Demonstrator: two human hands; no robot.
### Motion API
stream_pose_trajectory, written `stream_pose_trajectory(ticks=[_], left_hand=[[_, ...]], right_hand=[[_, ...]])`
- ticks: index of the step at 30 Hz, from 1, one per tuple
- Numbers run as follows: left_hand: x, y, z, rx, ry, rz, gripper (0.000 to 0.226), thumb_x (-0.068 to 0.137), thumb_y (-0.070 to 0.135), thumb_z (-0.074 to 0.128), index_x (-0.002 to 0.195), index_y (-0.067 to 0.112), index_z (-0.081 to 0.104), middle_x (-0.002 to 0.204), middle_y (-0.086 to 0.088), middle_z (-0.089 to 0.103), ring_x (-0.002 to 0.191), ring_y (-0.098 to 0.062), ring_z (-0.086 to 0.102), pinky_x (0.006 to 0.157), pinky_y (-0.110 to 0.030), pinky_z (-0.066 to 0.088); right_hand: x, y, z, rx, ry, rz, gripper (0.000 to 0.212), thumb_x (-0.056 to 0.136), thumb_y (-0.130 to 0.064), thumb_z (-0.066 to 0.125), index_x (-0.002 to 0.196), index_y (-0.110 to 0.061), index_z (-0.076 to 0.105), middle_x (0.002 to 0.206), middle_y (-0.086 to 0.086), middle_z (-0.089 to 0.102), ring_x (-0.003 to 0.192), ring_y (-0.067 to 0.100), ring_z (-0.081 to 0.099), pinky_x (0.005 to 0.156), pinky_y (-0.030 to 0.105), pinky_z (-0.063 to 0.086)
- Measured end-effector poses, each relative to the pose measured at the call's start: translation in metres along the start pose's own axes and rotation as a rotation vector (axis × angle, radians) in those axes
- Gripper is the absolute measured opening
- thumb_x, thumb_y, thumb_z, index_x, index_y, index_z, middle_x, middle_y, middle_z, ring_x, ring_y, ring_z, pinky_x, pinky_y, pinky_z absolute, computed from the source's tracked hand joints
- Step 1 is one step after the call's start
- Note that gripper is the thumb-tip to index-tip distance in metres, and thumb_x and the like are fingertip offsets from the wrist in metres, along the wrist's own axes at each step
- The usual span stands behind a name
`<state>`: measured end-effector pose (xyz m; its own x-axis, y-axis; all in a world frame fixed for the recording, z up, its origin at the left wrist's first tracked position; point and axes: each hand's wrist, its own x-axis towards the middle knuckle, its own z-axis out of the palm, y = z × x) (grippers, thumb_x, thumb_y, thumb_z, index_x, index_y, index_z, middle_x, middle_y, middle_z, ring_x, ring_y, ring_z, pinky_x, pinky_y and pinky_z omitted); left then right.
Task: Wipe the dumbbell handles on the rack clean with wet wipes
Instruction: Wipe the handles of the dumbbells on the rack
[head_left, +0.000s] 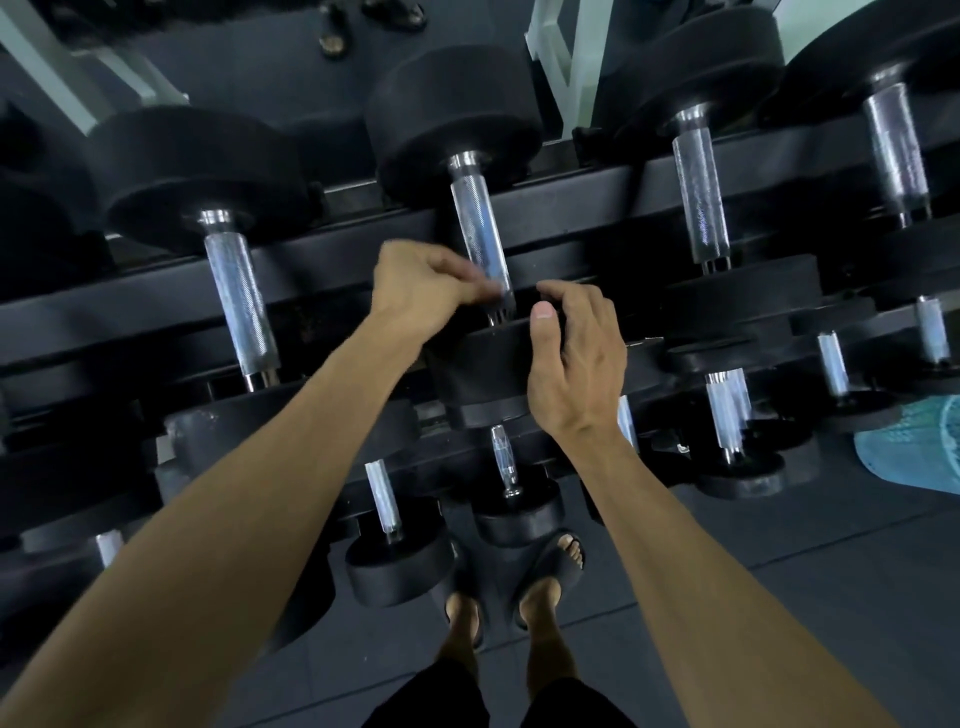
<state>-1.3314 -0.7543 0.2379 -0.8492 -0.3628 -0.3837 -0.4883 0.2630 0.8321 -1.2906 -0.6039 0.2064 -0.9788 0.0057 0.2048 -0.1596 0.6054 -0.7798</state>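
Looking down over a dim gym, the view takes in a dark floor (779, 597) and a black tiered rack (597, 208) that runs across the whole width, with a pale frame (561, 62) standing behind it. The rack holds rows of black dumbbells, the biggest on the top tier, smaller ones lower down; each has a knurled steel handle between round heads. At the right edge a turquoise mat (919, 441) lies on the floor. Below, the person's feet in black sandals (550, 566) stand just beside the lowest tier. Both bare arms reach to the middle dumbbell (457, 119) on the top tier. The left hand (421, 283) is blurred, its fingers curled and pinched together at the lower end of the handle (475, 223); whether it holds a wipe I cannot tell. The right hand (576, 358) lies draped over the near head (488, 369) of that dumbbell, fingers bent round its rim and thumb laid on its top edge, clasping it. The two hands sit near each other, apart, with the handle's end between them.
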Motion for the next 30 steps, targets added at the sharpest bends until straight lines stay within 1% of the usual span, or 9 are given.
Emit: stream_pose_trajectory(ticks=[3, 7, 10, 13, 15, 19, 21, 26, 30], left_hand=[[0.011, 0.005, -0.002, -0.110, 0.086, 0.006, 0.018, 0.067, 0.015, 0.090, 0.071, 0.020, 0.073, 0.073, 0.004, 0.073, 0.071, -0.006, 0.070, 0.072, -0.018, 0.057], [-0.008, -0.003, 0.000, 0.067, -0.083, -0.040, 0.017, 0.066, 0.018, 0.091, 0.072, 0.020, 0.075, 0.071, 0.004, 0.072, 0.067, -0.006, 0.067, 0.065, -0.016, 0.054], [-0.007, -0.005, 0.005, 0.055, 0.011, 0.011, 0.018, 0.066, 0.019, 0.091, 0.067, 0.024, 0.073, 0.069, 0.009, 0.071, 0.068, -0.003, 0.067, 0.075, -0.023, 0.057], [0.014, 0.002, 0.002, -0.093, 0.167, 0.043, 0.023, 0.064, 0.016, 0.091, 0.061, 0.026, 0.070, 0.066, 0.009, 0.071, 0.068, -0.005, 0.069, 0.082, -0.030, 0.059], [0.017, 0.002, 0.000, -0.083, 0.133, 0.042, 0.023, 0.066, 0.015, 0.090, 0.063, 0.025, 0.070, 0.068, 0.007, 0.072, 0.069, -0.004, 0.069, 0.078, -0.025, 0.058], [-0.010, -0.007, 0.005, 0.115, -0.050, -0.050, 0.021, 0.071, 0.014, 0.088, 0.064, 0.022, 0.070, 0.071, 0.004, 0.071, 0.068, -0.006, 0.066, 0.066, -0.020, 0.055], [-0.007, -0.006, 0.007, 0.095, -0.016, -0.051, 0.018, 0.068, 0.016, 0.089, 0.066, 0.021, 0.072, 0.071, 0.004, 0.072, 0.071, -0.009, 0.068, 0.067, -0.021, 0.055], [0.028, 0.019, 0.001, -0.170, 0.237, 0.037, 0.019, 0.065, 0.011, 0.090, 0.070, 0.019, 0.073, 0.073, 0.001, 0.073, 0.071, -0.009, 0.070, 0.079, -0.027, 0.060], [0.010, 0.013, 0.001, -0.046, 0.099, 0.013, 0.018, 0.066, 0.013, 0.090, 0.070, 0.020, 0.073, 0.074, 0.006, 0.073, 0.075, -0.006, 0.070, 0.081, -0.023, 0.057]], right_hand=[[-0.001, 0.001, 0.000, 0.041, 0.000, 0.012, 0.053, 0.096, -0.043, 0.029, 0.117, -0.007, 0.063, 0.110, 0.002, 0.065, 0.101, 0.015, 0.054, 0.086, 0.022, 0.036], [-0.001, 0.001, 0.001, 0.064, 0.019, 0.031, 0.054, 0.097, -0.042, 0.029, 0.120, -0.006, 0.061, 0.112, 0.004, 0.062, 0.102, 0.015, 0.051, 0.084, 0.017, 0.032], [0.000, 0.001, 0.000, 0.088, -0.003, 0.050, 0.056, 0.096, -0.044, 0.029, 0.126, -0.006, 0.058, 0.122, 0.005, 0.058, 0.111, 0.014, 0.049, 0.091, 0.009, 0.030], [0.002, 0.004, -0.005, 0.159, -0.049, 0.106, 0.060, 0.094, -0.048, 0.030, 0.133, -0.008, 0.052, 0.129, 0.000, 0.050, 0.119, 0.014, 0.048, 0.100, 0.023, 0.036], [0.003, 0.004, -0.006, 0.190, -0.064, 0.176, 0.064, 0.091, -0.051, 0.030, 0.136, -0.010, 0.050, 0.130, -0.003, 0.048, 0.121, 0.015, 0.048, 0.102, 0.030, 0.039], [0.003, 0.005, -0.003, 0.167, -0.035, 0.181, 0.064, 0.093, -0.051, 0.026, 0.136, -0.011, 0.051, 0.132, 0.001, 0.053, 0.121, 0.013, 0.048, 0.100, 0.028, 0.036], [0.003, 0.006, -0.003, 0.168, -0.044, 0.188, 0.064, 0.093, -0.051, 0.025, 0.136, -0.011, 0.051, 0.132, 0.000, 0.053, 0.121, 0.012, 0.048, 0.101, 0.029, 0.037], [0.004, 0.006, -0.003, 0.164, -0.056, 0.183, 0.064, 0.094, -0.051, 0.025, 0.135, -0.010, 0.052, 0.129, 0.001, 0.055, 0.119, 0.015, 0.051, 0.101, 0.037, 0.044], [0.003, 0.008, -0.002, 0.172, -0.054, 0.182, 0.063, 0.094, -0.050, 0.025, 0.132, -0.010, 0.055, 0.127, 0.000, 0.057, 0.117, 0.013, 0.052, 0.100, 0.035, 0.044]])
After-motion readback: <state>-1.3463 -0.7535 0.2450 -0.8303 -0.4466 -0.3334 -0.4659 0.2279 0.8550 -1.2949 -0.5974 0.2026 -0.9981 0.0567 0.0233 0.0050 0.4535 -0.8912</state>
